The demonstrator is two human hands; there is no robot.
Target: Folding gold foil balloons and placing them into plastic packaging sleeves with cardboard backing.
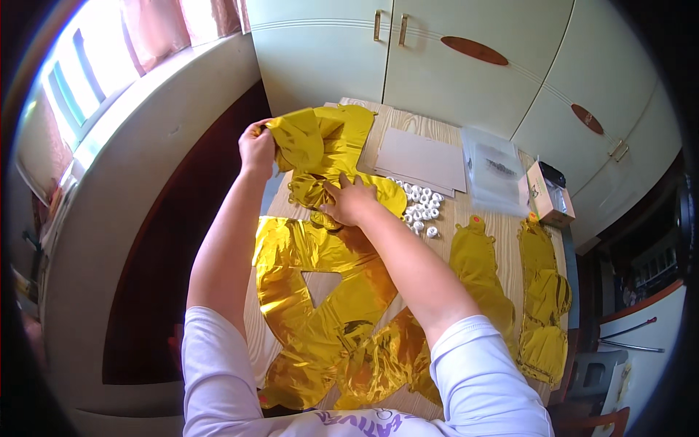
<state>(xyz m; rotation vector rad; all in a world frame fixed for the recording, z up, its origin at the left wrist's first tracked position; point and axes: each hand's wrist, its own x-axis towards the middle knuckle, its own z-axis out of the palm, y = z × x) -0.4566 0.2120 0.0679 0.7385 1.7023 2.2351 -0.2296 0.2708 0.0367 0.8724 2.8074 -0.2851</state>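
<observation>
left hand (256, 148): clenched on the upper edge of a gold foil balloon (328, 146), lifting it | right hand (351, 202): flat, pressing that balloon's lower part | balloon: on the bench (444, 218), just left of the grey cardboard sheets (424, 160) | white rings (422, 207): below those sheets

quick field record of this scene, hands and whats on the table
left hand: grips the edge of a gold foil balloon, lifted
right hand: presses flat on the same balloon
table: light wood
near the person: more flat gold foil balloons
right side: two gold foil balloons
middle: small white rings, grey cardboard sheet, clear plastic bags, small box
</observation>
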